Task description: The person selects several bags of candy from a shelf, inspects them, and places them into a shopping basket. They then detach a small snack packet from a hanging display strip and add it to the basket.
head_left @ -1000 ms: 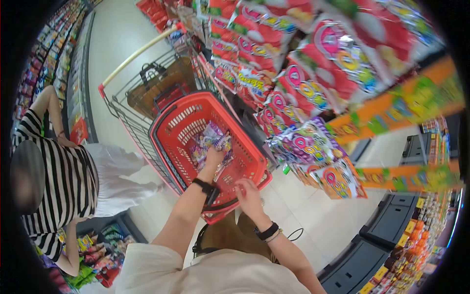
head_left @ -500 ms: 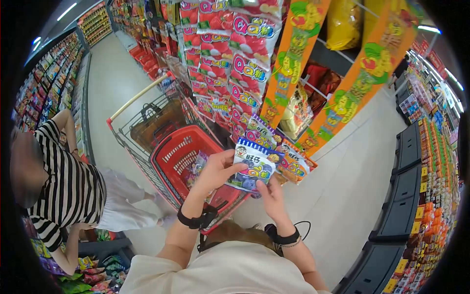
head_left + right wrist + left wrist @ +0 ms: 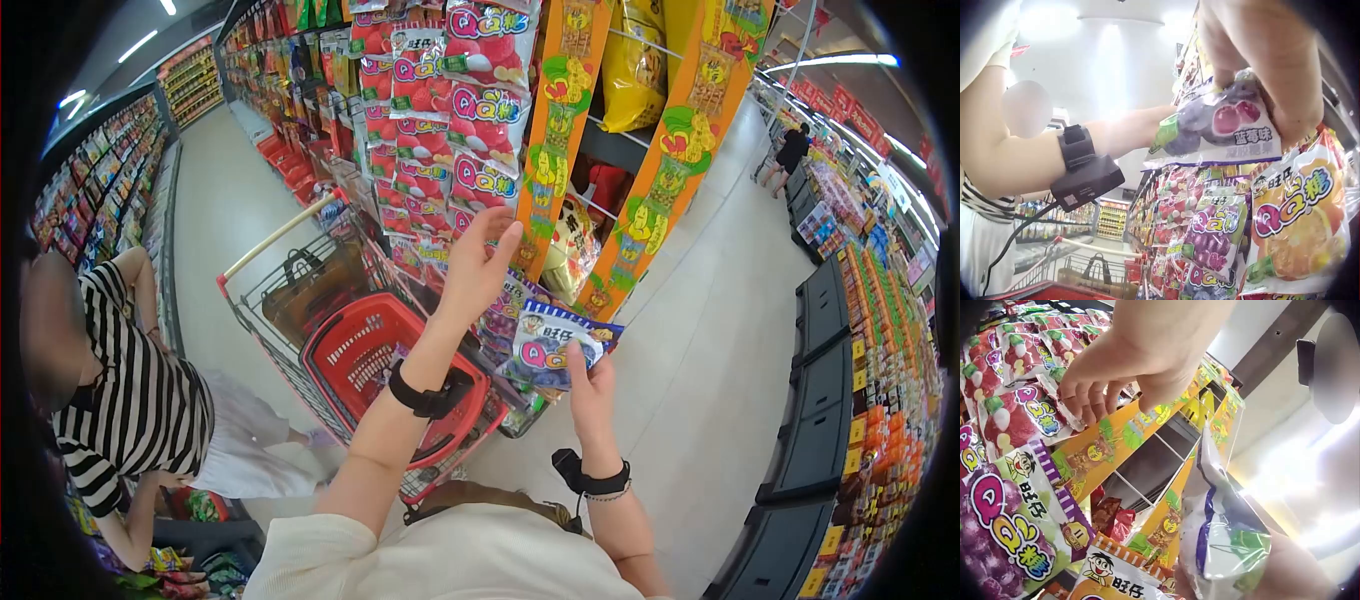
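My right hand point(image 3: 592, 385) grips a blueberry gummy candy bag point(image 3: 543, 348), its thumb across the front. In the right wrist view the fingers close on the upper edge of that candy bag point(image 3: 1210, 128). My left hand point(image 3: 478, 265) holds nothing and is raised in front of the hanging red gummy candy bags point(image 3: 487, 115). Its fingers point(image 3: 1094, 397) are loosely bent and overlap a red bag point(image 3: 1025, 415) in the left wrist view. Below hang a purple grape gummy bag point(image 3: 1007, 519) and an orange gummy bag point(image 3: 1300, 219).
A shopping cart point(image 3: 275, 235) carries a red basket point(image 3: 330, 330) and a brown bag point(image 3: 320, 290). A person in a striped shirt point(image 3: 130, 370) stands at the left. Orange display strips point(image 3: 660, 190) rise beside the candy. Dark cabinets point(image 3: 815, 400) and shelves line the right side.
My left hand came up out of the basket, then both hands held the blueberry candy bag. Now the left has let go and moved up toward the red bags; the right keeps the bag.
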Demonstrator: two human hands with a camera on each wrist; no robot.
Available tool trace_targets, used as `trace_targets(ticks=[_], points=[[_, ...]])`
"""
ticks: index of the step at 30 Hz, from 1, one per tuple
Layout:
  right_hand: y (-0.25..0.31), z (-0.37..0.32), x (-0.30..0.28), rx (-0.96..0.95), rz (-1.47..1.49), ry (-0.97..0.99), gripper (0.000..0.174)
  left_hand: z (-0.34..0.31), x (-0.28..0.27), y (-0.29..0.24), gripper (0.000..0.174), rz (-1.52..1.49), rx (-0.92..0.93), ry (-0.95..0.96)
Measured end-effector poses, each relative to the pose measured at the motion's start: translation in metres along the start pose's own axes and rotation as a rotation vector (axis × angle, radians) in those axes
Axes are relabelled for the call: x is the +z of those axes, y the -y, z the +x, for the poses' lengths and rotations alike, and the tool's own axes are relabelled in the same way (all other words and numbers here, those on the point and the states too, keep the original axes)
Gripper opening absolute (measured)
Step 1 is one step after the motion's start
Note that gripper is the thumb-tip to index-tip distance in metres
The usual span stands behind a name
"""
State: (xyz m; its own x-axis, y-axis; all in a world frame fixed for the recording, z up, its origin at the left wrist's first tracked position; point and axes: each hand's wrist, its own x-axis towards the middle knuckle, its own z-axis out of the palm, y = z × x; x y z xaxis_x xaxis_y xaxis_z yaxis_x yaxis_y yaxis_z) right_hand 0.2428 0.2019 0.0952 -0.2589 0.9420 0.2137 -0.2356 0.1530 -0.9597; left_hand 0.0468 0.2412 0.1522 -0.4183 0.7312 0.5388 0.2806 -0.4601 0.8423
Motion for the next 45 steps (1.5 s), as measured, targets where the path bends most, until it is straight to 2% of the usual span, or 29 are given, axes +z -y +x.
trace_targets(ticks=[2,6,8,12,14,18,21,27,29,33,39,41,45], points=[[0.001,0.003,-0.001,0.070,-0.092,-0.024,0.031,0.004,0.004,0.000,0.034,0.050,0.004,0.016],[0.015,0.013,0.010,0.034,-0.213,-0.016,0.032,0.012,0.001,-0.005,0.037,0.000,-0.054,0.079],[0.025,0.018,0.021,-0.053,-0.115,-0.022,0.031,0.014,-0.005,-0.019,0.044,0.095,-0.165,0.250],[0.023,0.029,0.025,-0.057,-0.074,0.014,0.031,0.018,-0.014,-0.031,0.047,0.122,-0.200,0.368],[0.030,0.031,0.029,-0.041,-0.016,0.002,0.029,0.019,-0.017,-0.042,0.046,0.190,-0.267,0.530],[0.035,0.033,0.035,-0.015,-0.061,-0.048,0.026,0.018,-0.017,-0.054,0.045,0.159,-0.291,0.569],[0.037,0.032,0.036,0.063,-0.078,-0.088,0.024,0.016,-0.016,-0.050,0.045,0.077,-0.225,0.554],[0.040,0.028,0.036,0.039,-0.012,-0.147,0.023,0.012,-0.014,-0.054,0.042,0.196,-0.274,0.651],[0.038,0.027,0.034,-0.017,-0.118,-0.187,0.023,0.008,-0.012,-0.055,0.037,0.199,-0.135,0.620],[0.044,0.023,0.036,-0.034,-0.166,-0.209,0.022,0.003,-0.010,-0.061,0.032,0.121,-0.141,0.604],[0.041,0.023,0.031,-0.029,-0.210,-0.206,0.023,0.003,-0.011,-0.066,0.031,0.213,-0.153,0.614],[0.039,0.024,0.030,-0.090,-0.223,-0.217,0.024,0.003,-0.012,-0.067,0.032,0.322,-0.100,0.607],[0.039,0.024,0.029,-0.120,-0.241,-0.212,0.025,0.002,-0.014,-0.061,0.033,0.290,-0.057,0.626]])
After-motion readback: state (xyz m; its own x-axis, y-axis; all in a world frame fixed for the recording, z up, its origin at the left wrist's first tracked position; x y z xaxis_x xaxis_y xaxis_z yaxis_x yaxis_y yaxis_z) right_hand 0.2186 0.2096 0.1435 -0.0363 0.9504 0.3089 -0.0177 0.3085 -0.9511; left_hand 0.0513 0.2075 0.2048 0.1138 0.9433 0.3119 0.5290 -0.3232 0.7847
